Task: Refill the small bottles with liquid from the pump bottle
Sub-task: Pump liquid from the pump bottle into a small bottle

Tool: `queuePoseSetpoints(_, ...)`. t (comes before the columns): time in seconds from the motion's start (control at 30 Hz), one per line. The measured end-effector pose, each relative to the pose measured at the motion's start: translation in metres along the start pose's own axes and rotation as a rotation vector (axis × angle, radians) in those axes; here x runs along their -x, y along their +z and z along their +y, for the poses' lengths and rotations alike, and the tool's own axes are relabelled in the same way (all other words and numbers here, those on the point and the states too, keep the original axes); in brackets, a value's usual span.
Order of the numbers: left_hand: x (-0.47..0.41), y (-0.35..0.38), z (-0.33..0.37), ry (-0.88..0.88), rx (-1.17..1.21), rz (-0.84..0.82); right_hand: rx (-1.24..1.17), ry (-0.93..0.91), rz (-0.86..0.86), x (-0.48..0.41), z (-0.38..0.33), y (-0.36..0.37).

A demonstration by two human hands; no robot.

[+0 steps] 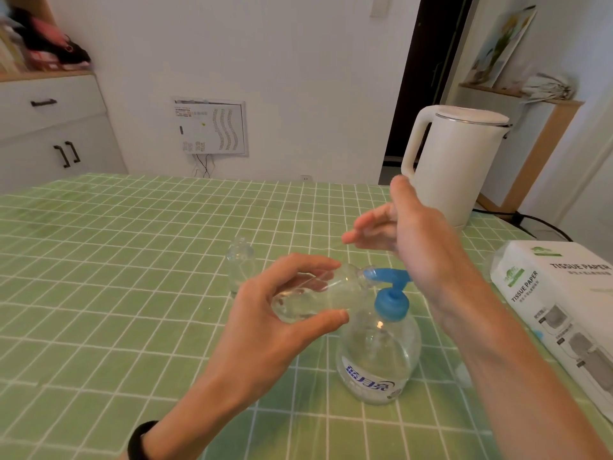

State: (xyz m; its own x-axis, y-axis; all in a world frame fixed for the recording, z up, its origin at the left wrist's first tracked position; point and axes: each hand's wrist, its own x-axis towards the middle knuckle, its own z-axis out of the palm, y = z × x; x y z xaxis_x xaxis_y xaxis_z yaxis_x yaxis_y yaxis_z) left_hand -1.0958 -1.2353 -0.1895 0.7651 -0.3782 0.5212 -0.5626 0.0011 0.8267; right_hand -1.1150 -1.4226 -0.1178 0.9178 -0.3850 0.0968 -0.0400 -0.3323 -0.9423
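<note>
One small bottle [318, 290], liquid [297, 310] inside, tilted at pump bottle [378, 353]

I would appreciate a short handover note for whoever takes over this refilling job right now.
Left hand grips a small bottle, tilted, mouth at the blue nozzle of the pump bottle.
Right hand is open above that nozzle; contact unclear.
The pump bottle stands on the green tablecloth.
Second small bottle stands uncapped beyond the left hand.
Fill levels are hard to tell.
Left: pump into the held bottle, then the second.
</note>
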Motion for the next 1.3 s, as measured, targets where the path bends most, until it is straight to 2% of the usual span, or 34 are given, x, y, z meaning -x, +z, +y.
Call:
queuePoseSetpoints(0.2,-0.001,0.000,0.001,0.001,-0.026,-0.007,0.086,0.035,0.061,-0.001,0.006,0.004)
queuePoseSetpoints(0.47,0.001,-0.001,0.000,-0.012,-0.063,-0.016,0.218,0.096,-0.065,0.002,0.015,0.008)
queuePoseSetpoints(0.87,0.002,0.002,0.001,-0.007,-0.029,-0.012,0.184,0.018,-0.047,0.005,0.008,0.004)
queuePoseSetpoints(1.1,0.004,0.001,-0.002,-0.026,-0.039,-0.021,0.269,0.090,-0.114,0.004,0.013,0.007)
queuePoseSetpoints(1.3,0.004,0.002,-0.001,-0.018,-0.024,-0.011,0.263,0.043,-0.034,0.007,0.008,0.006)
